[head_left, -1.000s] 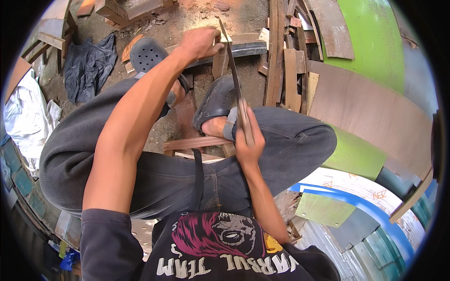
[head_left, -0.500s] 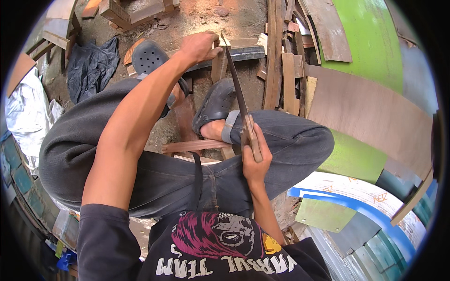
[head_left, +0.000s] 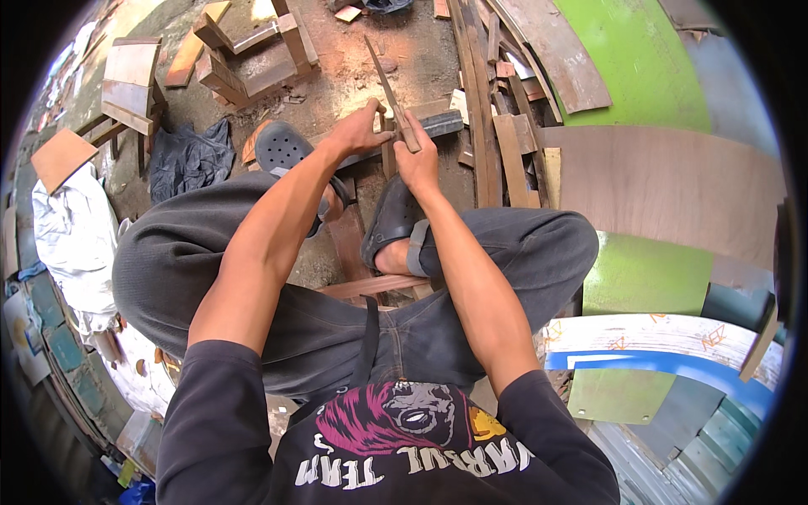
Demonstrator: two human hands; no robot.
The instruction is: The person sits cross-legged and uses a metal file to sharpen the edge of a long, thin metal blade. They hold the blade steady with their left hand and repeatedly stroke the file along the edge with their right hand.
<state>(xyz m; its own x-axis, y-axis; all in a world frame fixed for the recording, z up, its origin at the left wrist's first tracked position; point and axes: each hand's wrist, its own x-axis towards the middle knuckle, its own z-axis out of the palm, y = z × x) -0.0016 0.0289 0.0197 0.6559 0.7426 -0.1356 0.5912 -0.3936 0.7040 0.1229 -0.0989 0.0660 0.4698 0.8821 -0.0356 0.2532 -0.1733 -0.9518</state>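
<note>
A handsaw (head_left: 389,84) points away from me, its narrow blade running up toward the far ground. My right hand (head_left: 416,162) is wrapped round its wooden handle, far in front of my knees. Beside it, my left hand (head_left: 360,128) grips a short piece of wood (head_left: 388,156) near its upper end, thumb toward the saw. Part of that piece is hidden by my hands. Behind my hands lies a dark bar (head_left: 442,124) with a wooden strip along it.
Long planks and offcuts (head_left: 480,101) lie to the right, next to a brown board (head_left: 656,181) and green sheets (head_left: 640,59). Small wooden frames (head_left: 290,42) stand at the far left. A black plastic bag (head_left: 192,160) and a white cloth (head_left: 71,236) lie left of my knee.
My right hand has moved forward with the saw, from above my right thigh to beside my left hand. The left hand stays at the wood piece. The view has shifted slightly.
</note>
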